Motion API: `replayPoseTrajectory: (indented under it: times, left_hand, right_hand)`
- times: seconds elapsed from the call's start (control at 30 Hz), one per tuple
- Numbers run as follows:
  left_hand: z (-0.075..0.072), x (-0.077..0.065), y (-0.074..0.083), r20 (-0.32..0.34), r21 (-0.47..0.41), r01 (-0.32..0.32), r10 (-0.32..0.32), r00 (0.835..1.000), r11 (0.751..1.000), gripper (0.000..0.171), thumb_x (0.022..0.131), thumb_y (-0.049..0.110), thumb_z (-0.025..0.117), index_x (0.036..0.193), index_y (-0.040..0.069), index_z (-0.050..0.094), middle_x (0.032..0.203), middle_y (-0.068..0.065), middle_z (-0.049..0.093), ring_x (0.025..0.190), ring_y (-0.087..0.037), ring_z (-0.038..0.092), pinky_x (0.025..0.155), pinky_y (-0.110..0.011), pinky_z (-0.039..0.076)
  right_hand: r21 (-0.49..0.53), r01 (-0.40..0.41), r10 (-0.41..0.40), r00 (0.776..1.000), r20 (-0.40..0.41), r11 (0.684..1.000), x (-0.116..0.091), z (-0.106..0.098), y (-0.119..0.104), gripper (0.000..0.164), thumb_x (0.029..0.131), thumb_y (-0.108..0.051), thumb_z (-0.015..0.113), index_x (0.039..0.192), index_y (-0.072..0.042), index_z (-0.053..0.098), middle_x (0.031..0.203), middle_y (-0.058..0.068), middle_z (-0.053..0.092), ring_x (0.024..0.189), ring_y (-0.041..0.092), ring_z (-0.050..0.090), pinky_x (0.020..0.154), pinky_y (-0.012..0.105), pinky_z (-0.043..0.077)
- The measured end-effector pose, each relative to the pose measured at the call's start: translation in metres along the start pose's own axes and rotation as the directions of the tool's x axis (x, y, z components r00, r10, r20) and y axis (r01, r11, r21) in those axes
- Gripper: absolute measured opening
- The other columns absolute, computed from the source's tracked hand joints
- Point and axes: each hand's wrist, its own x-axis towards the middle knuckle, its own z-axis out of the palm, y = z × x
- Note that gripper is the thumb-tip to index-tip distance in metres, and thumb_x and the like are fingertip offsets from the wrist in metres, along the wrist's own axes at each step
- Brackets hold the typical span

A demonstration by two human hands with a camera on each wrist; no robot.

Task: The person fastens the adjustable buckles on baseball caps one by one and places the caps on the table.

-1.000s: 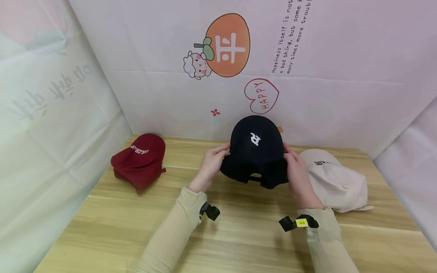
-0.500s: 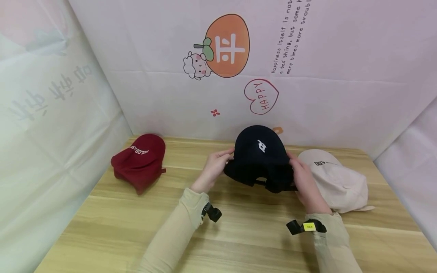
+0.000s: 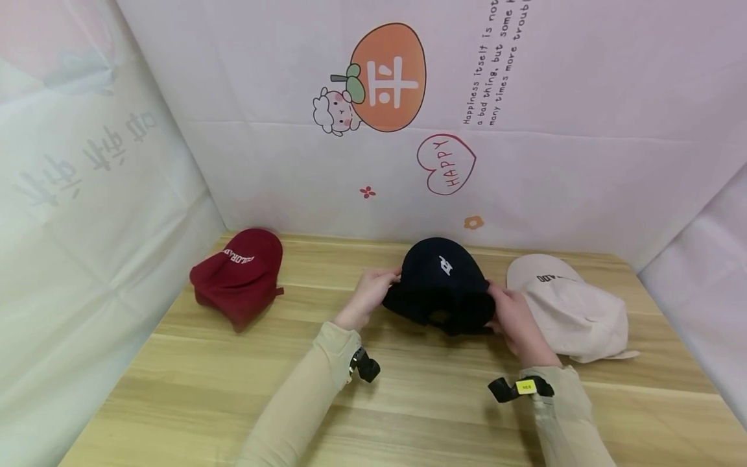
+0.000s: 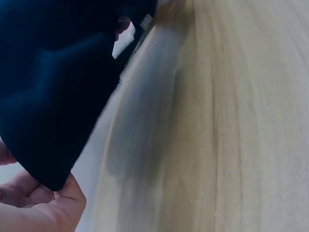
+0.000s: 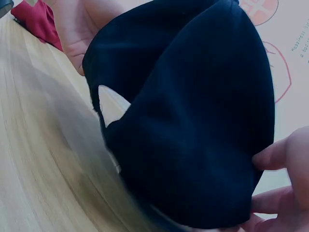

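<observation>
Between both hands is a black baseball cap (image 3: 438, 279) with a white letter on its front. Its brim points at the back wall and its back opening faces me. My left hand (image 3: 369, 295) pinches the cap's left edge between thumb and fingers, as the left wrist view also shows at the cap's corner (image 4: 53, 169). On the other side my right hand (image 3: 516, 318) grips the right edge; its fingertips (image 5: 268, 157) press on the dark cloth in the right wrist view. In both wrist views a gap separates the cap's lower edge from the wood.
A dark red cap (image 3: 239, 275) lies on the wooden table (image 3: 175, 389) at the left. Close to my right hand lies a beige cap (image 3: 572, 311). A printed white cloth wall (image 3: 292, 181) rises along the table's back edge.
Both hands have lowered the black cap toward the table and shifted it slightly right. The printed orange flower behind it has come fully into sight. The red and beige caps stayed in place.
</observation>
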Motion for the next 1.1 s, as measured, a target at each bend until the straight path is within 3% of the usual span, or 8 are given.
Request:
replayPoseTrajectory:
  times: [0.1,0.23,0.4,0.53,0.63,0.77,0.93,1.1]
  left_hand:
    - [0.002,0.0,-0.002,0.018,0.019,-0.002,0.001,1.0,1.0,0.034,0.089,0.012,0.052,0.12,0.004,0.063,0.131,-0.007,0.054,0.127,-0.019,0.04,0.105,-0.037,0.029]
    - [0.006,0.001,-0.002,0.037,0.056,0.003,-0.005,0.999,0.998,0.036,0.091,0.012,0.052,0.125,0.005,0.06,0.132,-0.005,0.052,0.128,-0.02,0.038,0.104,-0.039,0.031]
    - [0.013,0.003,-0.006,0.093,0.074,-0.014,0.007,0.996,0.997,0.045,0.091,0.004,0.053,0.135,0.001,0.047,0.135,-0.013,0.049,0.126,-0.023,0.041,0.097,-0.034,0.038]
    - [0.019,0.003,-0.008,0.114,0.072,-0.037,0.029,0.993,0.997,0.052,0.089,-0.002,0.053,0.139,-0.003,0.039,0.138,-0.018,0.043,0.128,-0.023,0.038,0.1,-0.031,0.035]
    - [0.023,0.003,-0.009,0.117,0.079,-0.052,0.042,0.992,0.996,0.054,0.087,-0.004,0.052,0.139,-0.004,0.037,0.139,-0.018,0.041,0.129,-0.024,0.036,0.101,-0.032,0.034]
    - [0.027,0.004,-0.011,0.116,0.072,-0.058,0.05,0.992,0.996,0.056,0.085,-0.006,0.051,0.139,-0.006,0.036,0.141,-0.019,0.039,0.131,-0.025,0.032,0.105,-0.033,0.029]
    - [0.03,0.007,-0.017,0.113,0.079,-0.041,0.032,0.993,0.996,0.057,0.084,-0.007,0.051,0.14,-0.005,0.036,0.141,-0.018,0.04,0.129,-0.024,0.034,0.102,-0.033,0.032]
    - [0.034,0.009,-0.019,0.1,0.052,-0.052,0.047,0.994,0.997,0.055,0.082,-0.01,0.05,0.136,-0.007,0.04,0.134,-0.02,0.047,0.123,-0.029,0.042,0.098,-0.034,0.037]
  right_hand:
    - [-0.038,-0.012,0.012,1.0,0.0,0.999,0.001,0.0,0.002,0.054,0.1,-0.031,0.036,0.147,-0.007,0.024,0.143,0.022,0.03,0.085,0.007,0.057,0.07,0.025,0.053]
    - [-0.057,0.004,-0.004,1.0,0.01,0.998,0.003,0.001,0.003,0.052,0.101,-0.024,0.031,0.148,-0.004,0.019,0.143,0.026,0.029,0.089,0.01,0.055,0.07,0.026,0.053]
    - [-0.104,0.059,-0.058,0.998,0.011,0.993,0.004,0.005,0.005,0.047,0.099,-0.013,0.029,0.145,-0.001,0.028,0.135,0.025,0.036,0.091,0.019,0.052,0.069,0.027,0.05]
    - [-0.171,0.109,-0.11,0.994,0.002,0.979,0.003,0.008,0.007,0.044,0.098,-0.01,0.029,0.14,0.001,0.034,0.136,0.022,0.037,0.108,0.029,0.044,0.084,0.032,0.042]
    - [-0.167,0.125,-0.127,0.992,-0.002,0.978,0.002,0.01,0.007,0.044,0.097,-0.008,0.028,0.139,0.005,0.033,0.139,0.023,0.034,0.121,0.03,0.034,0.097,0.038,0.032]
    - [-0.13,0.102,-0.104,0.995,-0.012,0.986,0.002,0.012,0.008,0.048,0.096,-0.006,0.028,0.143,0.006,0.024,0.145,0.025,0.025,0.129,0.032,0.025,0.105,0.042,0.024]
    - [-0.191,0.043,-0.057,0.996,-0.068,0.981,0.003,0.012,0.009,0.058,0.095,-0.009,0.032,0.148,0.0,0.008,0.152,0.019,0.007,0.137,0.028,0.007,0.11,0.04,0.012]
    - [-0.212,0.041,-0.061,0.994,-0.09,0.976,0.004,0.013,0.011,0.059,0.094,-0.008,0.034,0.147,0.0,0.012,0.153,0.018,0.009,0.137,0.027,0.006,0.11,0.039,0.011]
